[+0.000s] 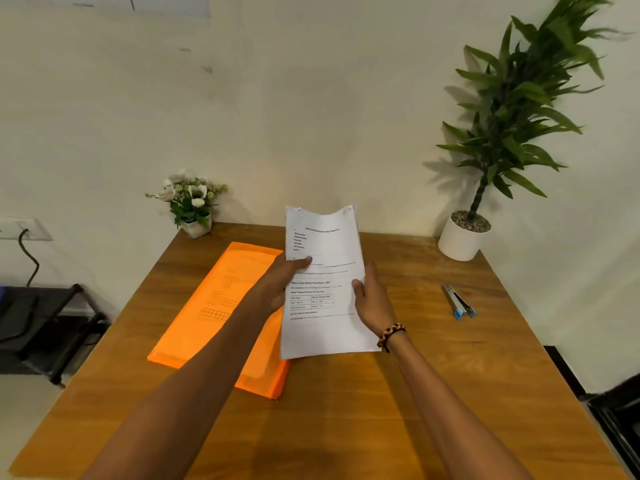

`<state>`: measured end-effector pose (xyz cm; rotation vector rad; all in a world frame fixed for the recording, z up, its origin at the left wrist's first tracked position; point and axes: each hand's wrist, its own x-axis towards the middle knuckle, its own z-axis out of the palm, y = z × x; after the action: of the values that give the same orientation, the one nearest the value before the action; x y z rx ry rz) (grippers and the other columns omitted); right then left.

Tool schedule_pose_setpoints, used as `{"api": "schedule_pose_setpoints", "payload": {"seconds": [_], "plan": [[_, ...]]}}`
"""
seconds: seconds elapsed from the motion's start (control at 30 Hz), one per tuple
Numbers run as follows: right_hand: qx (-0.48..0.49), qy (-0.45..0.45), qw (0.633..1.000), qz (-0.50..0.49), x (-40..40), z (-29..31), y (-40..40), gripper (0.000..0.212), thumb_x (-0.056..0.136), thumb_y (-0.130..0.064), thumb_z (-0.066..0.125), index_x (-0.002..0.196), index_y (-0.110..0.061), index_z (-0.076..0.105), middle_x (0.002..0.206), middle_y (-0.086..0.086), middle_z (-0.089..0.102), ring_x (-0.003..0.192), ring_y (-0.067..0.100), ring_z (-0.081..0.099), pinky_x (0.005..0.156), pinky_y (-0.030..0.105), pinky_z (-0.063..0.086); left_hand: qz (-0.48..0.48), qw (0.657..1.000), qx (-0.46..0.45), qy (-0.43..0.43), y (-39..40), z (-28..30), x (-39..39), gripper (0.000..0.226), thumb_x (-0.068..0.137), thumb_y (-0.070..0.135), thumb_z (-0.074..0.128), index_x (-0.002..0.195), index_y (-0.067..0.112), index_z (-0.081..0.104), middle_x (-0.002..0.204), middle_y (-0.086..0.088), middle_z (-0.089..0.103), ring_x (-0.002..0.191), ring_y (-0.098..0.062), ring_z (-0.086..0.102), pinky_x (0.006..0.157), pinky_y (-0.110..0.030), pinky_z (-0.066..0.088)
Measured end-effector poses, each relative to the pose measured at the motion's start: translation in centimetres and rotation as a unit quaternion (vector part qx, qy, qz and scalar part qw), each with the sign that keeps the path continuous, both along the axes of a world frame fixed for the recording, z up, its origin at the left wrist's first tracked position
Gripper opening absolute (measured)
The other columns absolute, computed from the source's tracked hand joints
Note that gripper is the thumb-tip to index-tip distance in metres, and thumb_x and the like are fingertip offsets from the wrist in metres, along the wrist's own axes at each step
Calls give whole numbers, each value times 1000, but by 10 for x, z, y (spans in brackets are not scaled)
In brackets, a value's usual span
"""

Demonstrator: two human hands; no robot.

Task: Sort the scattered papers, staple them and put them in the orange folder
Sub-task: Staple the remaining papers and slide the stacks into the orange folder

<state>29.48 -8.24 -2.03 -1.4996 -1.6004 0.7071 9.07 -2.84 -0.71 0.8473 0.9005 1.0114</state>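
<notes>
Papers (323, 282) held upright above desk (415, 375), pinched between both hands. Left hand (277, 285) fingers clasping left edge; right hand (372, 299) fingers clasping right edge. Orange folder (221, 306) flat below left.

The table (433, 393) is smooth, warm-grained wood with a soft sheen; the papers (323, 320) are thin matt white sheets, the folder (214, 327) translucent orange plastic, the stapler (459, 301) metal and blue plastic

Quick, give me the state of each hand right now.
Left hand: grips the papers at their left edge.
Right hand: grips the papers at their right edge.
</notes>
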Motion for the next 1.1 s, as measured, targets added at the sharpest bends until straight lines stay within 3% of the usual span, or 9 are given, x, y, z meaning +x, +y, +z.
{"api": "schedule_pose_setpoints", "payload": {"seconds": [0.13, 0.3, 0.43, 0.47, 0.53, 0.57, 0.63, 0.93, 1.1], "plan": [[1, -2, 1000, 13, 12, 4, 4, 36, 104, -9, 46, 140, -17, 43, 122, -12, 57, 111, 10, 58, 76, 9, 46, 11, 998, -56, -3, 4, 1, -5, 34, 103, 13, 55, 136, 7, 58, 124, -19, 70, 115, -41, 66, 102, -57, 51], [-60, 125, 990, -27, 31, 4, 8, 34, 101, -10, 53, 131, -27, 52, 127, -6, 64, 113, 11, 62, 91, 34, 56, 0, 998, -60, -10, 1, -4, -13, 43, 105, 46, 46, 131, 16, 62, 121, -11, 72, 113, -32, 67, 96, -48, 52], [-126, 202, 969, -62, 59, -2, 9, 29, 100, -9, 56, 127, -21, 56, 126, 2, 67, 109, 20, 66, 89, 43, 59, 40, 977, -26, 210, -6, -23, -15, 50, 108, 49, 32, 123, 16, 66, 112, -8, 72, 103, -26, 67, 84, -39, 52], [-143, 224, 961, -69, 64, -2, 7, 29, 100, -7, 56, 127, -19, 56, 122, 1, 67, 106, 21, 67, 86, 42, 60, 24, 939, 40, 341, -7, -30, -16, 45, 107, 47, 39, 124, 15, 65, 114, -7, 71, 104, -26, 66, 85, -39, 51], [-178, 258, 947, -67, 72, 2, 3, 25, 100, -4, 56, 122, -15, 57, 115, 3, 68, 100, 21, 68, 76, 36, 61, -48, 787, 173, 590, -10, -45, -14, 46, 99, 49, 54, 132, 17, 58, 129, -8, 59, 119, -29, 58, 91, -41, 50], [-193, 271, 942, -56, 75, 5, 1, 23, 99, -3, 56, 119, -14, 58, 115, 5, 69, 97, 22, 69, 71, 33, 61, -75, 713, 207, 666, -13, -50, -10, 59, 93, 54, 60, 138, 17, 52, 136, -10, 52, 125, -32, 52, 94, -45, 50], [-215, 284, 934, -40, 80, 7, -2, 19, 99, -1, 56, 113, -13, 60, 116, 11, 69, 94, 24, 70, 65, 29, 62, -71, 648, 212, 728, -19, -56, -2, 83, 84, 65, 64, 146, 17, 41, 145, -11, 42, 132, -34, 44, 97, -51, 48], [-283, 264, 922, -22, 104, 12, -13, 14, 98, -2, 57, 108, -11, 60, 105, 8, 69, 79, 17, 70, 53, 21, 57, 23, 646, 214, 732, -18, -57, 5, 54, 94, 44, 60, 140, 17, 50, 139, -10, 52, 125, -29, 51, 87, -42, 52], [-300, 279, 912, -10, 118, 8, -13, 36, 95, -3, 62, 130, 2, 56, 114, 13, 70, 80, 18, 75, 59, 25, 59, -13, 650, 168, 741, -14, -67, -2, 78, 93, 64, 50, 157, 28, 26, 166, -10, 22, 152, -35, 21, 113, -60, 32]]}}
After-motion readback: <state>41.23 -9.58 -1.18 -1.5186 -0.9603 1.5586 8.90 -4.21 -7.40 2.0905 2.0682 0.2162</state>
